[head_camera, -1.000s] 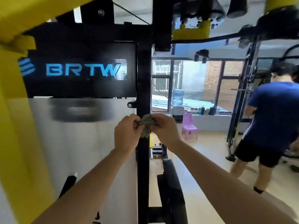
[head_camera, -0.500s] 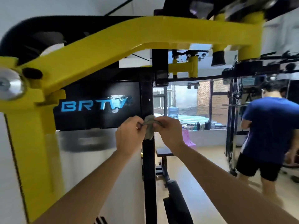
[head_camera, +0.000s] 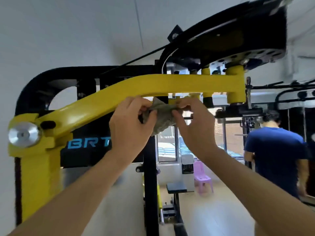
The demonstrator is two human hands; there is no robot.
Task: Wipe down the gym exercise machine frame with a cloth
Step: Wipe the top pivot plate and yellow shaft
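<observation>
Cloth [head_camera: 162, 116] is pinched betw. L hand [head_camera: 129, 128] and R hand [head_camera: 196, 128], fingers curled round it; both arms are raised, hands held just under yellow bar [head_camera: 170, 84].

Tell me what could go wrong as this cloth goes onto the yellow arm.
1. The cloth is bunched between the left hand and right hand; wadded like that, it may wipe only a narrow strip of the yellow arm.
2. That arm seems to pivot at the silver hub; pressing could swing it, with both hands close underneath.
</observation>
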